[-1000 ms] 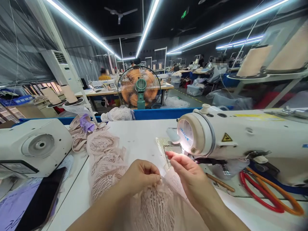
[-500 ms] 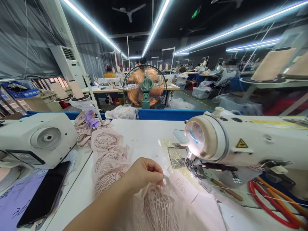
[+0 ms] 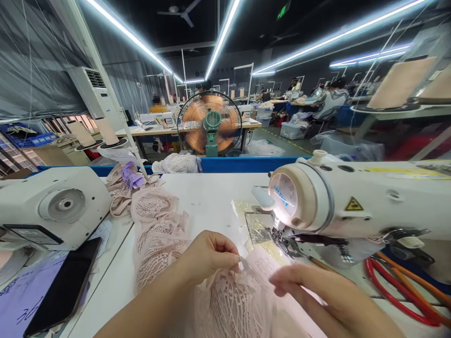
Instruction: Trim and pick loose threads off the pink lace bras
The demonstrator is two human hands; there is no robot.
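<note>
In the lower middle lies a pale pink lace bra piece [image 3: 234,300], its netted cup bunched towards me. My left hand [image 3: 207,258] is closed in a pinch on this piece's upper edge. From the right, my right hand [image 3: 313,291] reaches over the smooth fabric beside the lace. Its fingertips come together at the edge of a white printed label [image 3: 261,263]. Just beyond the label is the needle area of a white sewing machine [image 3: 352,202], with its lamp lit. More lace pieces [image 3: 158,244] lie in a row left of my left hand.
A second machine [image 3: 52,206] stands at the left, beside a black phone [image 3: 63,286] on purple paper. Red and orange cords [image 3: 394,300] curl at the right. Behind a blue edge [image 3: 243,164], a large fan [image 3: 211,123] faces me. People sit at farther machines.
My right hand has come into view from the lower right and reached the label. My left hand keeps its pinch on the lace. The view has shifted slightly.
</note>
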